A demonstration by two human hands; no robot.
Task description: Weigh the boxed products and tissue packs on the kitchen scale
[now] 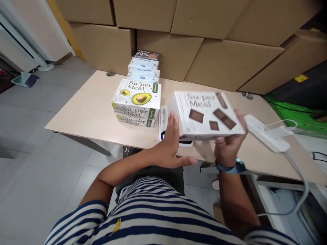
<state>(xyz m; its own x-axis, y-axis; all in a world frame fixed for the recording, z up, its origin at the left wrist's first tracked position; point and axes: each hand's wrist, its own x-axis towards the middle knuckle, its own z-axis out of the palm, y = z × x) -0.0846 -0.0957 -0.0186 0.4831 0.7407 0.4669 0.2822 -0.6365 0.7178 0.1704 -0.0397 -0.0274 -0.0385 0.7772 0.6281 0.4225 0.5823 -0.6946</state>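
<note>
A white "Su-per Meal" box [204, 114] with chocolate pieces printed on it is tilted slightly above the table. My right hand [230, 146] grips its right end, thumb at the front edge and fingers around the side. Against the left side lie the straight fingers of my left hand [172, 146], its thumb stretched out away from the box. Partly hidden below is a flat white device [162, 127] with a small dark display. To the left stand stacked "Su-per Meal" boxes with avocado pictures [136, 97].
Behind the avocado boxes are light-blue tissue packs [143, 73] and a dark "20%" box [148, 55]. Large cardboard boxes [163, 51] wall the back of the wooden table [84, 112]. A white power strip [267, 132] with cables lies at the right.
</note>
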